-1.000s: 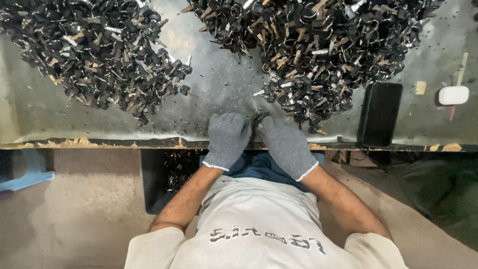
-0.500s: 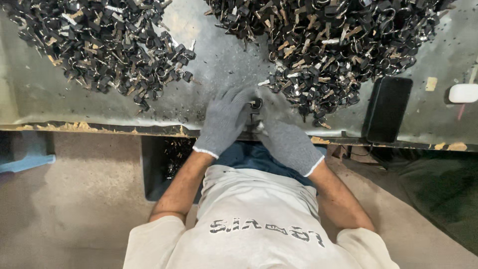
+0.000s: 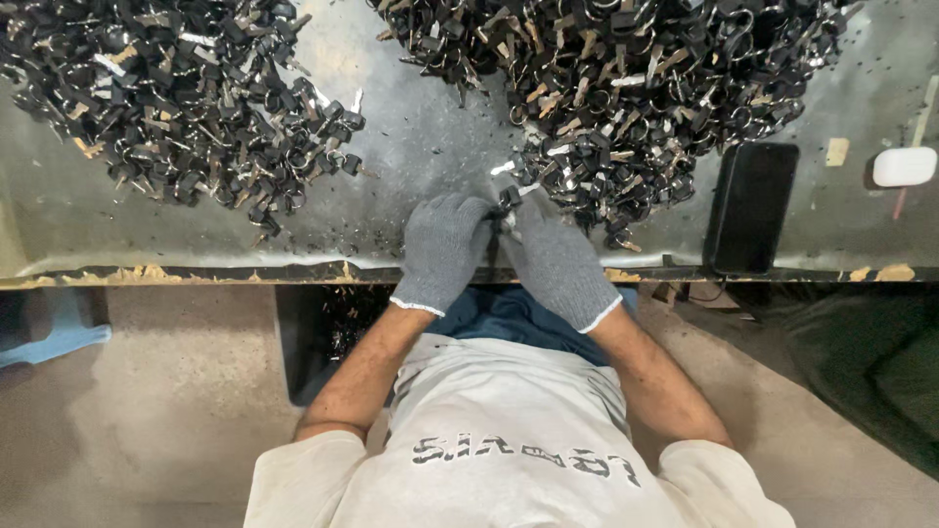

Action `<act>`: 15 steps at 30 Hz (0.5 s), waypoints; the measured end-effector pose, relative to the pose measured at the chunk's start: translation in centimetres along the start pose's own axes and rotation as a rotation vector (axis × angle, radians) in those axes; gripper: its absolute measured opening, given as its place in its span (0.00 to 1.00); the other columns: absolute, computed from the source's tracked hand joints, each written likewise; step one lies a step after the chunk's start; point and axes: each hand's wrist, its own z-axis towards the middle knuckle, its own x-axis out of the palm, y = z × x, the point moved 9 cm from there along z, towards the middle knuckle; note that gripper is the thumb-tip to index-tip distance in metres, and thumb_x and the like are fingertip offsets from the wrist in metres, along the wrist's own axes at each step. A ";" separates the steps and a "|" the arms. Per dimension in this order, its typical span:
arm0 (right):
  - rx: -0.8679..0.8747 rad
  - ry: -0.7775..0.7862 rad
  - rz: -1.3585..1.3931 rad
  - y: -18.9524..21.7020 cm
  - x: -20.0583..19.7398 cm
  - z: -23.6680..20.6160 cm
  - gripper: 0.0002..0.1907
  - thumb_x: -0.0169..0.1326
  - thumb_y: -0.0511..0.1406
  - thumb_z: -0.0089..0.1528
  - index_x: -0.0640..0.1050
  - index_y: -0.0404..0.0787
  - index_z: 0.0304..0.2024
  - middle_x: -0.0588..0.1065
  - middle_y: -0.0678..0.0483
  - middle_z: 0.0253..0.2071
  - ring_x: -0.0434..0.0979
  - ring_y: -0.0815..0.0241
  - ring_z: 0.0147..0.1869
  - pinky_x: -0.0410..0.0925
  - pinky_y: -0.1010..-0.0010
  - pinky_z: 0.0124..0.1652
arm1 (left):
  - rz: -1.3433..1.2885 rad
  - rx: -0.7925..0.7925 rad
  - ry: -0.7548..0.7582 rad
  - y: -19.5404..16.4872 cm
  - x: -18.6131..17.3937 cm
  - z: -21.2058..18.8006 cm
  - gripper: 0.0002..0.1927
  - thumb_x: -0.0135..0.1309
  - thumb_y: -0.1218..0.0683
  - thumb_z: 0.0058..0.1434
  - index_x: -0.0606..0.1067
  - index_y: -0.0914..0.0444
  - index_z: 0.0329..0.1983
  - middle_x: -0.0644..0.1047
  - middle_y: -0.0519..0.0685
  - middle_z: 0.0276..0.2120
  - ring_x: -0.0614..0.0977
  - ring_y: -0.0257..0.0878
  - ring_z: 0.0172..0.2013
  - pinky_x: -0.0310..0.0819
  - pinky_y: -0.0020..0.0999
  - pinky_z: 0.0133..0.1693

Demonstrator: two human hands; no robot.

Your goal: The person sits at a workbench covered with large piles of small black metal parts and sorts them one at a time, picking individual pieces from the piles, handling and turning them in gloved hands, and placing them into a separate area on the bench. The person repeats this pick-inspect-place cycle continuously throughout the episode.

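Both hands meet at the desk (image 3: 411, 147) edge, close together over one small black key (image 3: 509, 198). The risk here, as I judge it: the key is tiny and the knit gloves are thick, so it could slip from the fingertips and fall past the edge into the dark bin (image 3: 323, 332) below, or skid back into the right pile (image 3: 626, 88) and get lost. Left hand (image 3: 445, 249) is curled, fingers pinched on the key. Right hand (image 3: 558, 259) is curled too, fingertips pressed to the same piece. The left pile (image 3: 166, 98) lies well apart; a phone (image 3: 751, 207) rests to the right.
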 end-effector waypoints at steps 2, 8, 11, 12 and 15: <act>-0.029 0.004 0.002 0.7 0.5 0.7 0.30 0.55 0.39 0.63 0.67 0.29 0.63 0.75 0.32 0.48 0.80 0.33 0.40 0.73 0.48 0.34 | 0.037 0.004 0.014 0.3 0.8 -0.1 0.09 0.59 0.56 0.57 0.76 0.60 0.41 0.78 0.52 0.36 0.80 0.51 0.41 0.71 0.49 0.44; 0.060 -0.074 -0.438 0.9 1.6 0.4 0.08 0.51 0.34 0.67 0.74 0.36 0.45 0.77 0.46 0.26 0.82 0.48 0.26 0.74 0.60 0.22 | 0.120 0.120 -0.007 0.1 1.8 -1.1 0.12 0.52 0.59 0.59 0.74 0.64 0.46 0.76 0.57 0.39 0.78 0.54 0.43 0.71 0.50 0.49; 0.000 -0.095 -0.582 1.7 2.5 0.5 0.09 0.51 0.36 0.66 0.74 0.35 0.41 0.76 0.48 0.22 0.80 0.49 0.24 0.73 0.60 0.23 | 0.094 0.131 -0.025 0.1 1.8 -1.4 0.15 0.51 0.59 0.57 0.74 0.66 0.47 0.76 0.59 0.40 0.77 0.55 0.44 0.70 0.50 0.49; 0.019 -0.076 -0.535 1.4 2.7 0.7 0.09 0.50 0.35 0.66 0.74 0.35 0.43 0.76 0.48 0.22 0.81 0.49 0.24 0.73 0.59 0.22 | 0.079 0.131 -0.020 0.1 1.8 -1.4 0.15 0.51 0.59 0.56 0.74 0.66 0.47 0.76 0.59 0.40 0.77 0.56 0.44 0.70 0.50 0.49; 0.025 -0.033 -0.436 1.1 2.2 1.1 0.09 0.50 0.33 0.66 0.74 0.35 0.47 0.77 0.47 0.23 0.81 0.49 0.25 0.73 0.58 0.23 | 0.152 0.174 0.024 -0.7 1.9 -1.4 0.15 0.53 0.59 0.57 0.74 0.66 0.47 0.75 0.58 0.38 0.78 0.54 0.43 0.71 0.50 0.49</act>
